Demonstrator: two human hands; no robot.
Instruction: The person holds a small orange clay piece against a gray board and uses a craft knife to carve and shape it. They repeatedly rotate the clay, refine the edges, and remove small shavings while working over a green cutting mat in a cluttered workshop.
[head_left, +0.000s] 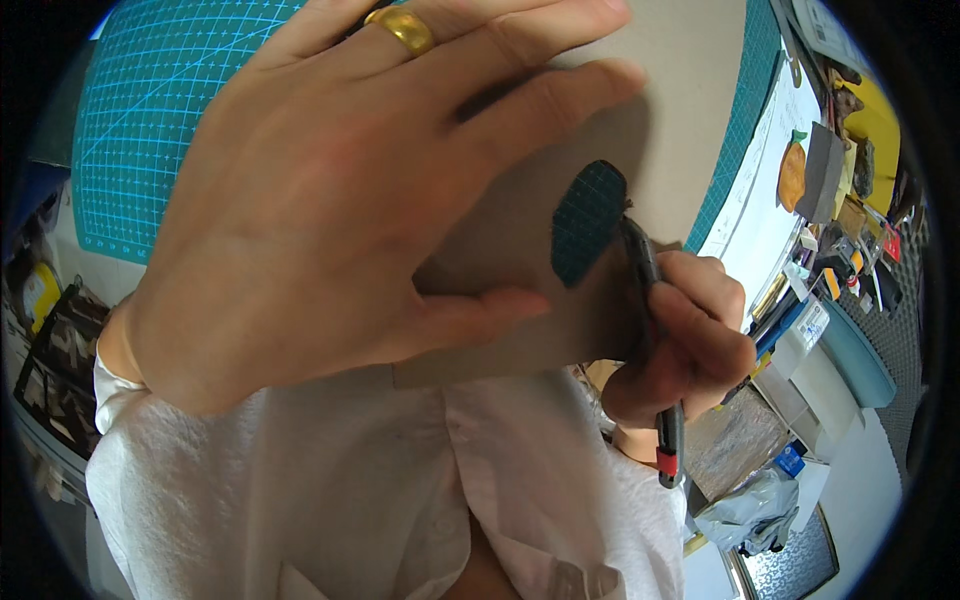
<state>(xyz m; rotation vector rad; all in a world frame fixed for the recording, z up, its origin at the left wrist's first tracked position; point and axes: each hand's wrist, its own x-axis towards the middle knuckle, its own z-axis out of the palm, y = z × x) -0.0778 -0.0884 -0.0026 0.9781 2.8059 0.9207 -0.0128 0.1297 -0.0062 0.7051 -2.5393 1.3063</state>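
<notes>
From where I stand, at the far left I see a dark rack [60, 375], with a yellow thing [40, 295] near its top. Next comes a teal cutting mat [130, 160] with a pale grid, lying under a brown board [690, 90]. The person's left hand [320, 210], which wears a gold ring [403, 30], lies over the board's left part; its fingers are spread, and the thumb stands well apart from them. Below is a white shirt [350, 480]. To the right of the thumb, the board has a long opening [590, 225], through which the mat shows. At the right edge of this opening is the tip of a dark pen-shaped tool [643, 262], with a red band at its rear end; I cannot tell whether the tip touches the board. The right hand [695, 340] pinches this tool between thumb and curled fingers. Farther right lie a white paper [765, 170], an orange carrot-shaped piece [792, 178] beside a dark grey one [822, 172], a clear plastic bag [750, 515] and a blue-green cylinder [848, 350].
</notes>
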